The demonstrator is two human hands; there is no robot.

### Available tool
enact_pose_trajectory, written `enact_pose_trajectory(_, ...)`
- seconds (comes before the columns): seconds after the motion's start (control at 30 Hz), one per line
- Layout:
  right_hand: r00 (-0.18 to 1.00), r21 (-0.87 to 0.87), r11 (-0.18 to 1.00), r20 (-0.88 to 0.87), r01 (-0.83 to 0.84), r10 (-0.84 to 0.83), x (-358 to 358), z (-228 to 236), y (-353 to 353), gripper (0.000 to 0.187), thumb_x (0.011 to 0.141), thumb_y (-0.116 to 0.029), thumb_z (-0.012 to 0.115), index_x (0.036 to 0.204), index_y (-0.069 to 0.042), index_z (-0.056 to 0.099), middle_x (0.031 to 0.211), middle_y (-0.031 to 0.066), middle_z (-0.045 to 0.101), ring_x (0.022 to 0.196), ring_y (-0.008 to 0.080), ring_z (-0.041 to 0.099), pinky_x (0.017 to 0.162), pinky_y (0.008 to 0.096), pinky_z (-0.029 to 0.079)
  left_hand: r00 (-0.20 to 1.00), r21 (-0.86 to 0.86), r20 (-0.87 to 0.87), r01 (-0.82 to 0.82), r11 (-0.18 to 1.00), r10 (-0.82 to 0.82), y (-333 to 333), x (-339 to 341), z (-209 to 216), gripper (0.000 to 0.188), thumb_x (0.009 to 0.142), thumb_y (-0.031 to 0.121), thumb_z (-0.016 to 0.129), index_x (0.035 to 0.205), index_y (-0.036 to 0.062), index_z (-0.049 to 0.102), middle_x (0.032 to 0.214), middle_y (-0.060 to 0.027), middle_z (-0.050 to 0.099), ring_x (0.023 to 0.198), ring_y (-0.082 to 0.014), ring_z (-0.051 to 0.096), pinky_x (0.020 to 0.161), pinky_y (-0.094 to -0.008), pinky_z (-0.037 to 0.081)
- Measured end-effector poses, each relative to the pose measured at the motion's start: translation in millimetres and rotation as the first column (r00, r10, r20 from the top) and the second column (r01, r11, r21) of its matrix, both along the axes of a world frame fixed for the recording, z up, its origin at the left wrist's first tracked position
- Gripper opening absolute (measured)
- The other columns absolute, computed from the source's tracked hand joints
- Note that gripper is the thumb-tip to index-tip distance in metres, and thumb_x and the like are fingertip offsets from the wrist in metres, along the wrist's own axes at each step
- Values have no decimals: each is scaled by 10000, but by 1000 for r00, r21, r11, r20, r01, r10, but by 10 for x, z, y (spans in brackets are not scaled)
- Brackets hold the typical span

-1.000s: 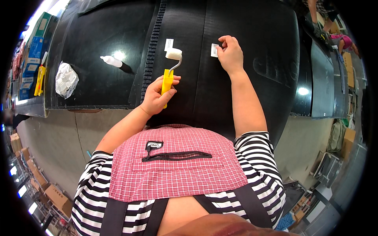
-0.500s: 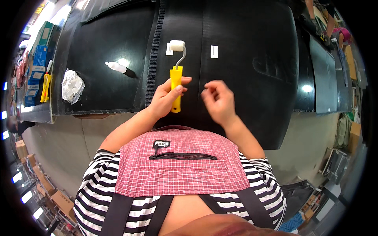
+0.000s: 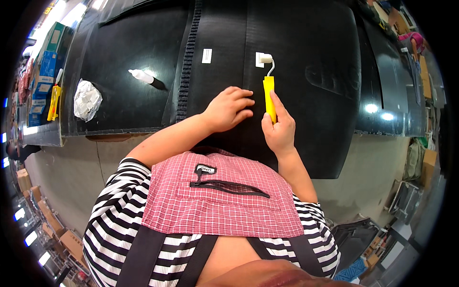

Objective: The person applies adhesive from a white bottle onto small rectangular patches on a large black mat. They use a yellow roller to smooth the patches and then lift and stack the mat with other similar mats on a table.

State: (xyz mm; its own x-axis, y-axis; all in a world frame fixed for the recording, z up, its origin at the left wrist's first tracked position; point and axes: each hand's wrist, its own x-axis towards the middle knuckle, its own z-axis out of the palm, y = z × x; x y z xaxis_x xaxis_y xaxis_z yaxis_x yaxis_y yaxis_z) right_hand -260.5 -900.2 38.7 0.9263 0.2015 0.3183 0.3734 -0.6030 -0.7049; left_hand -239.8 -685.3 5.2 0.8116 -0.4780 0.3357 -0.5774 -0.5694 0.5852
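Observation:
My right hand (image 3: 280, 125) grips the yellow handle of a small paint roller (image 3: 269, 91). Its white roller head lies at the right white label (image 3: 258, 59), covering part of it. Beside it to the left, my left hand (image 3: 228, 109) holds nothing, its fingers apart above the black sheet (image 3: 296, 105). A second white label (image 3: 206, 56) sits farther left on the same sheet, near a ribbed black strip (image 3: 189, 62).
To the left are a white squeeze bottle (image 3: 141, 75) lying down and a crumpled clear plastic bag (image 3: 87, 100). Farther left, another yellow-handled tool (image 3: 54, 102) lies by blue boxes (image 3: 46, 71). A person (image 3: 413, 42) is at the far right.
The roller has passed from my left hand to my right and moved from the left label to the right one. My left hand has let go and shifted right.

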Motion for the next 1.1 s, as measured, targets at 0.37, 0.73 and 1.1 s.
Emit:
enact_pose_trajectory(0.37,947,-212,974,-290,76,-137,266,117,170,540,872,-182,592,1396,-53,590,1114,230,725,970,400,717,875,453,576,998,18,59,19,1000,-20,8,-29,-47,326,848,252,759,1135,103,718,1314,-104,618,1145,-304,586,1032,-417,474)
enact_pose_trajectory(0.73,896,-276,956,-392,103,-210,681,366,277,517,871,-233,572,1353,-53,625,1128,250,713,1052,416,686,951,469,534,999,-30,47,16,999,-15,33,-12,-65,283,848,211,750,1105,95,729,1295,-106,629,1135,-300,594,1031,-415,474)
enact_pose_trajectory(1.1,929,-88,990,-344,113,-136,281,312,195,500,883,-172,592,1368,-52,621,1018,231,738,856,369,738,813,411,583,999,-39,28,17,999,-16,36,-22,-113,295,861,187,744,1144,111,717,1344,-105,614,1162,-322,582,1028,-432,474)
